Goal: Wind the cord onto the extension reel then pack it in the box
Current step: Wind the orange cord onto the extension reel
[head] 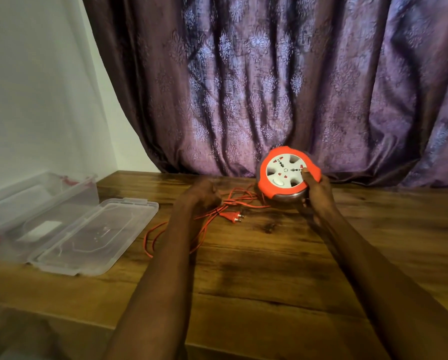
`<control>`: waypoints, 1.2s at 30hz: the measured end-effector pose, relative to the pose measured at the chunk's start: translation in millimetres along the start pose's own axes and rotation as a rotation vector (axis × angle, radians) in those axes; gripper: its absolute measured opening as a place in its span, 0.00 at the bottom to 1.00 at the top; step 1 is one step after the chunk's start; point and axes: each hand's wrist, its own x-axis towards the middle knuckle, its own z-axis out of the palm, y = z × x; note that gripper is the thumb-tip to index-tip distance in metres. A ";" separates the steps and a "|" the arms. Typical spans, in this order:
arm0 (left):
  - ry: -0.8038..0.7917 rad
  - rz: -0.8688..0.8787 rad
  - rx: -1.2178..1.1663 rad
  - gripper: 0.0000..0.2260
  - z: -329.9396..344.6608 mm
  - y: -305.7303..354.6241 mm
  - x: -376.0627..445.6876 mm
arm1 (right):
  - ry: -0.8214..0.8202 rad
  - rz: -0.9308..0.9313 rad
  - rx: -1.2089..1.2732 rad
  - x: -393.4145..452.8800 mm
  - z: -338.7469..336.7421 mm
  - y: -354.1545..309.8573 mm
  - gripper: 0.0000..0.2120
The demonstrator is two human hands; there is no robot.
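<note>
Two bare hands are out over the wooden table (269,268). The right hand (317,193) grips the extension reel (286,175) by its right side, the thumb pressed onto the white socket face and the other fingers wrapped under the rim, so the reel is tilted with its face toward the person. Its lower edge looks to be at or just above the tabletop, close in front of the curtain (269,74); whether it touches the wood I cannot tell. The left hand (202,193) is curled closed over a bunch of the orange cord (204,227), just left of the reel.

From that hand the cord runs loose across the table: several strands lead right to the underside of the reel, and longer loops trail toward the person. The two-pin plug (232,216) lies flat on the wood just beside the left hand, its pins pointing right.

Well apart on the left stands the clear plastic box (41,193), open, with red latches. Its lid (95,235) lies flat on the table, touching the box's near side. Behind the box is a plain white wall (36,87).
</note>
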 end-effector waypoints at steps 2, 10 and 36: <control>-0.023 0.001 -0.001 0.13 1.2 -0.8 0.4 | -0.003 0.020 -0.023 0.9 -1.0 1.2 0.13; 0.005 -0.034 -0.269 0.10 -1.4 6.7 7.1 | -0.008 0.238 -0.199 22.3 -32.7 2.0 0.14; 0.629 0.626 0.015 0.05 2.0 12.8 14.0 | -0.031 0.271 -0.290 29.3 -52.0 -4.2 0.15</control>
